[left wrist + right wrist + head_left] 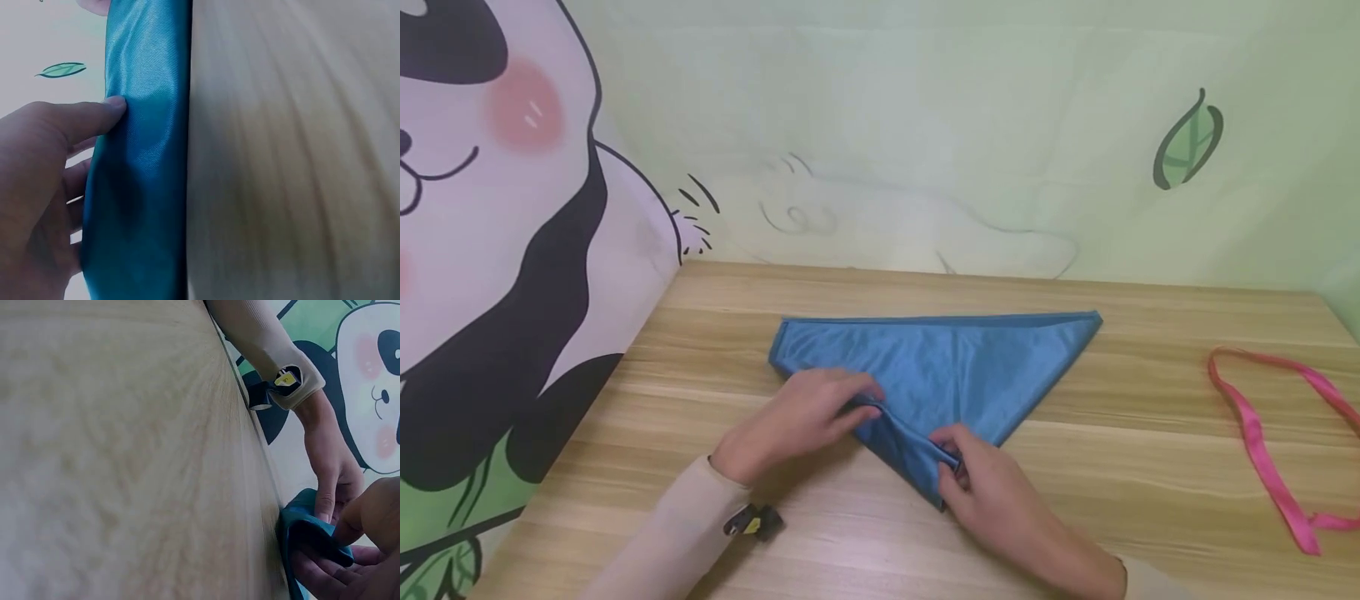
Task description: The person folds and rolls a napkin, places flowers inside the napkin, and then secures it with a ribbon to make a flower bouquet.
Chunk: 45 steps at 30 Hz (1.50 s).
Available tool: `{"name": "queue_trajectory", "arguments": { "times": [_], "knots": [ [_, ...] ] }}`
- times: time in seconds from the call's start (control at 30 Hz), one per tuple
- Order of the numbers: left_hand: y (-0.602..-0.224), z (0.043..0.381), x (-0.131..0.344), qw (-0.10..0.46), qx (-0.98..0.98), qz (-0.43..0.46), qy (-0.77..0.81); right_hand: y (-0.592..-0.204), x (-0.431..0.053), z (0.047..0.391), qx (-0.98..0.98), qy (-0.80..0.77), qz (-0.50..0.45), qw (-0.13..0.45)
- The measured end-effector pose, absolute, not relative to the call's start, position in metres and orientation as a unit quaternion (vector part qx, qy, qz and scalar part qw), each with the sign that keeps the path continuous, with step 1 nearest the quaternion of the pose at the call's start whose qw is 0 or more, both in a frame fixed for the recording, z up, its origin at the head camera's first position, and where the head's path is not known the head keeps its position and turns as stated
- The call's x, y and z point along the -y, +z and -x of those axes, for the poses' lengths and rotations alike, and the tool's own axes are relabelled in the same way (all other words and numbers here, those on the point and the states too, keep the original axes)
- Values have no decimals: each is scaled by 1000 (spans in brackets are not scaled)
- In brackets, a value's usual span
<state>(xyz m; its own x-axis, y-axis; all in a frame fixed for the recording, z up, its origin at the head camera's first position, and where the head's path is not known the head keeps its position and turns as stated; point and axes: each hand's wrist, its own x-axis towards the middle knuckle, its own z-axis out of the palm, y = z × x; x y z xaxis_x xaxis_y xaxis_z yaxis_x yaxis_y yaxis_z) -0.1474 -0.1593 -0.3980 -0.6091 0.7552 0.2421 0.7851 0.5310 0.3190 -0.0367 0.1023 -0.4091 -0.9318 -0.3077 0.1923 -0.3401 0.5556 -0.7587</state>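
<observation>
Cloth, blue n shiny, is laid folded on the wood table, its near-left edge raised n pinched btwn thumb and fingers by the left hand partway along, and likewise by the right hand close to the bottom corner. Prob light, soft n a bit slippery tbh, so it's best held by that folded edge at two spots, cuz the layers could slip apart if only one's gripped. Pink ribbon can be seen off to the right, w/ no hand on it.
</observation>
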Motion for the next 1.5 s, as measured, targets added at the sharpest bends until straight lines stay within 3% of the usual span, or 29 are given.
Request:
{"name": "queue_trajectory", "arguments": {
  "times": [0.2,0.43,0.73,1.0,1.23,1.5],
  "knots": [
    [-400,152,159,59,882,425,-195,-410,-102,39,883,433,-177,25],
    [-403,152,161,53,874,447,-183,-407,-103,40,936,286,-198,45],
    [-400,148,165,-18,875,445,-190,-412,-106,44,915,228,-303,136],
    [-397,150,171,-91,863,443,-227,-411,-108,43,905,205,-362,94],
    [-400,150,167,-44,865,449,-219,-403,-106,38,923,181,-340,22],
    [-401,150,164,10,863,450,-229,-411,-105,37,915,239,-305,111]
  ]
}}
